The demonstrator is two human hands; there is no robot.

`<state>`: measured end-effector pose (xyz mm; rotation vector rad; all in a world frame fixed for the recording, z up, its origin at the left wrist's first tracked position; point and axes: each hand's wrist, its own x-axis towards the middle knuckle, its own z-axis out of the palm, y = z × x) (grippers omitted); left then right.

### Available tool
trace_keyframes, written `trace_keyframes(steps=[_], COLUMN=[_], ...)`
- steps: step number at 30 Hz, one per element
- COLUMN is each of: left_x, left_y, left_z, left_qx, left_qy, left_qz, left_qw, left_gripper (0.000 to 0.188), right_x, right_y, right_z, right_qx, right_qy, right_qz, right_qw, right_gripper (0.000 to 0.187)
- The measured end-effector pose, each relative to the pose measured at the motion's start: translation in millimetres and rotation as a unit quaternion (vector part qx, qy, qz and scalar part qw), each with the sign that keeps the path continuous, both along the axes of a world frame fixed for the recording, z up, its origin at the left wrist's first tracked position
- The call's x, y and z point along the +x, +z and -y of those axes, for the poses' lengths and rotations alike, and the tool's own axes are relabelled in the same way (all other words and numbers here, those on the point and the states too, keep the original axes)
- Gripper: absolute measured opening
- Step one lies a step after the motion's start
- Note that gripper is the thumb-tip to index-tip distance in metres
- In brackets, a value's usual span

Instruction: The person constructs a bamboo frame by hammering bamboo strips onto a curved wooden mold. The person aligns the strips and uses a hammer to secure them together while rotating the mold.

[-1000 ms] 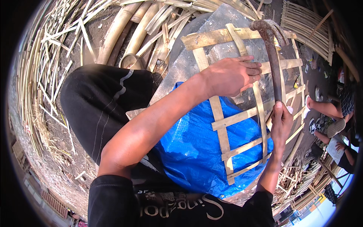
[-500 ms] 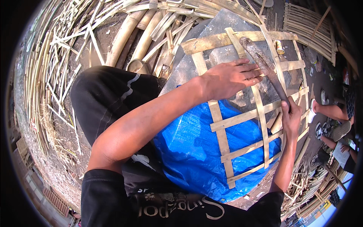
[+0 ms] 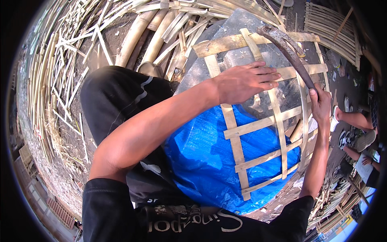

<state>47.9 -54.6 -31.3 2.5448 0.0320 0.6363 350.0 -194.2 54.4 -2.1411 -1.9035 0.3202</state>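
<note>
A lattice of flat bamboo strips [image 3: 238, 151] lies over my lap and a grey stone slab [image 3: 236, 30]. My left hand [image 3: 242, 84] is laid flat on its upper part, fingers stretched out and holding nothing. At the right of the lattice, my right hand [image 3: 321, 105] is closed round the lower end of a dark, curved, rusty-looking tool [image 3: 291, 54]. That tool slants up and left across the top bar, broader at its far end; its exact kind is unclear. Beside it, a thin bamboo strip [image 3: 304, 117] bows over the lower crosspieces.
A blue tarp [image 3: 201, 153] covers my lap under the lattice. Thick bamboo poles [image 3: 139, 34] and split strips [image 3: 42, 92] lie at the left and back. A slatted bamboo panel [image 3: 332, 34] is at the far right. People's legs [image 3: 354, 121] show at the right edge.
My right hand has moved up and to the right with the tool. The thin strip beside it now bows down across the lower crosspieces. My left hand has stayed nearly still.
</note>
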Motion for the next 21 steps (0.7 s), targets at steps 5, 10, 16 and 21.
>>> trace_keyframes(steps=[5, 10, 16, 21], left_x=[0, -2, -3, 3], left_y=[-3, -2, 2, -6], left_z=[0, 0, -1, 3], left_qx=[0.020, 0.001, 0.017, 0.028], left_qy=[0.013, -0.003, -0.003, 0.021], left_qz=[0.032, -0.017, -0.031, -0.027], left_qw=[0.999, 1.000, 0.999, 0.999], left_gripper=[0.051, 0.069, 0.071, 0.066], right_x=[-5, -11, -23, -117], right_y=[-4, -6, -5, 7], right_z=[2, -9, 18, 44], right_qx=[-0.047, -0.061, -0.017, -0.025], right_qy=[-0.017, -0.029, -0.048, -0.243], right_qz=[0.026, 0.047, 0.001, -0.247], right_qw=[0.998, 0.997, 0.999, 0.938], right_gripper=[0.043, 0.044, 0.040, 0.044])
